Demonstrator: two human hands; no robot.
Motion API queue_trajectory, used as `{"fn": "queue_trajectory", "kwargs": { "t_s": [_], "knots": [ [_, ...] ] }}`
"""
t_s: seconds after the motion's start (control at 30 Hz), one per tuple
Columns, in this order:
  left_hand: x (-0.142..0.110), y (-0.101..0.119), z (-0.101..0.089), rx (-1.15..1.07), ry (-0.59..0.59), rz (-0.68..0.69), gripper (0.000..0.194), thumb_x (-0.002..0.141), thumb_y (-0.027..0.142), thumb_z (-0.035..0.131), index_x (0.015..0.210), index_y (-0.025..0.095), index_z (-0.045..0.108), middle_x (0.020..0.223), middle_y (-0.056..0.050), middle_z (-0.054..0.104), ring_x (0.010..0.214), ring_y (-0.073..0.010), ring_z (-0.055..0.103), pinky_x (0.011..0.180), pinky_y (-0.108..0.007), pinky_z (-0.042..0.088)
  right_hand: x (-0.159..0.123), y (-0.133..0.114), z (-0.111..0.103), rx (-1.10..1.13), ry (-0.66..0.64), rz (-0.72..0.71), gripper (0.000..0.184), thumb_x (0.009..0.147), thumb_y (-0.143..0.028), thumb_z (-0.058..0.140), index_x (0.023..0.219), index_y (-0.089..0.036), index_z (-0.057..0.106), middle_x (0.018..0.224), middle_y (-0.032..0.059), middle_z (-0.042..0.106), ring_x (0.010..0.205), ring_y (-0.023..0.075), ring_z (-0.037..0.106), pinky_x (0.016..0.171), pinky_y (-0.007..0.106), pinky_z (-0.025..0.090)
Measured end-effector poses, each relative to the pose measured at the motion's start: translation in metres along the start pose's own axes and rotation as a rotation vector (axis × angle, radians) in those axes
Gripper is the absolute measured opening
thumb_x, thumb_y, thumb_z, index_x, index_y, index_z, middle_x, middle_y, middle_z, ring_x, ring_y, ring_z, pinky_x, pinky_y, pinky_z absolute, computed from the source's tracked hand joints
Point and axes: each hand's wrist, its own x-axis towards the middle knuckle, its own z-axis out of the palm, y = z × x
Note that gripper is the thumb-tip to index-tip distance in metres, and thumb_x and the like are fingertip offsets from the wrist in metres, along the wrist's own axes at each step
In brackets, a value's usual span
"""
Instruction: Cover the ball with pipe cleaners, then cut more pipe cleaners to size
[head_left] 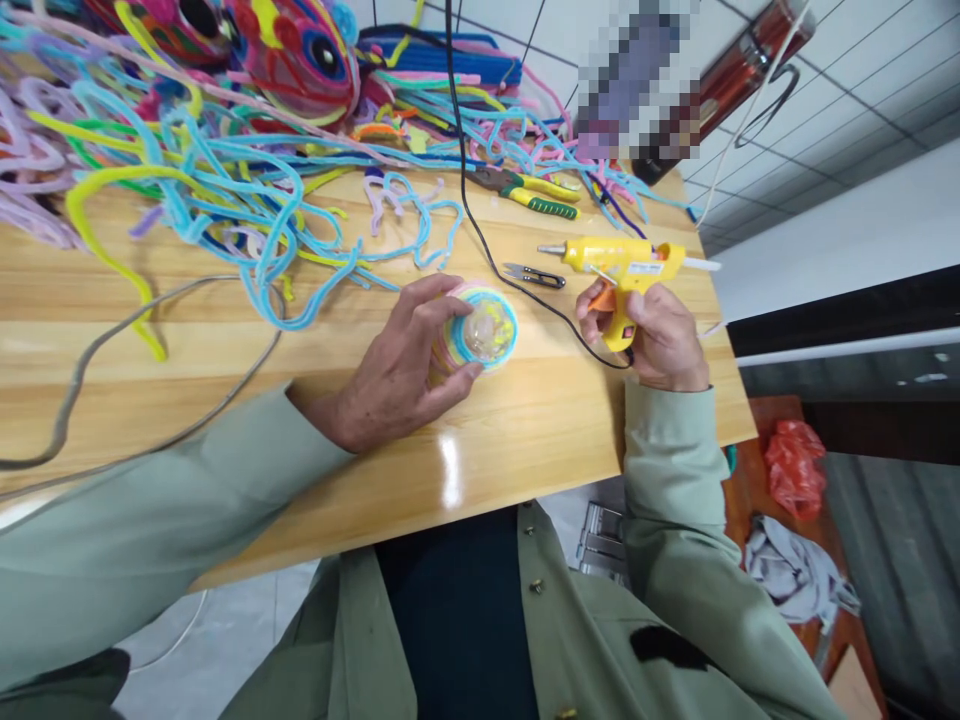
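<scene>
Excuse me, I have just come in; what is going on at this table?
A person's left hand holds a small round clear piece ringed with pastel fuzzy strands at the wooden table. The right hand grips a yellow glue gun, its metal nozzle pointing left, apart from the piece. Small dark thread snips and yellow-and-green-handled pliers lie farther back, with a tangle of colourful fuzzy stems towards the left.

Left hand (397,360) conceals part of ringed piece (491,330); right hand (664,330) conceals part of glue gun (611,257); label (645,268) illegible; eyed ornament (296,80) cut off by top edge; pixelated patch (634,75) masks part of red flask (739,85)
</scene>
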Motion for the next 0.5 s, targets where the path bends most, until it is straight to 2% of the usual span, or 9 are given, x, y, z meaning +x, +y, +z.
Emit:
{"fn": "queue_trajectory", "kwargs": {
  "t_s": [0.2, 0.37, 0.5],
  "knots": [
    [0.003, 0.003, 0.002, -0.007, 0.038, 0.001, 0.056, 0.1, 0.03, 0.073, 0.148, 0.031, 0.044, 0.154, -0.015, 0.054, 0.15, -0.0358, 0.054, 0.126, -0.063, 0.048, -0.022, -0.003, -0.003, -0.053, -0.172, 0.057, 0.046, 0.086, -0.067, 0.081, 0.085, -0.021, 0.077, 0.087, 0.0106, 0.075, 0.068, 0.0234, 0.062, 0.063, 0.04, 0.05],
    [0.003, 0.005, 0.003, 0.013, 0.033, -0.05, 0.056, 0.099, 0.029, 0.072, 0.147, 0.032, 0.043, 0.153, -0.014, 0.054, 0.152, -0.0365, 0.051, 0.128, -0.066, 0.045, -0.018, 0.004, 0.001, -0.044, -0.306, 0.038, 0.043, 0.093, -0.061, 0.079, 0.084, -0.018, 0.076, 0.083, 0.0081, 0.072, 0.068, 0.0187, 0.061, 0.066, 0.034, 0.048],
    [0.003, 0.005, 0.005, -0.012, 0.058, -0.016, 0.058, 0.097, 0.023, 0.071, 0.147, 0.031, 0.044, 0.153, -0.013, 0.054, 0.151, -0.036, 0.052, 0.128, -0.064, 0.044, -0.017, 0.003, 0.005, -0.052, -0.412, 0.033, 0.042, 0.099, -0.058, 0.074, 0.093, -0.017, 0.078, 0.078, 0.0057, 0.069, 0.068, 0.0168, 0.06, 0.063, 0.03, 0.046]
  ]
}}
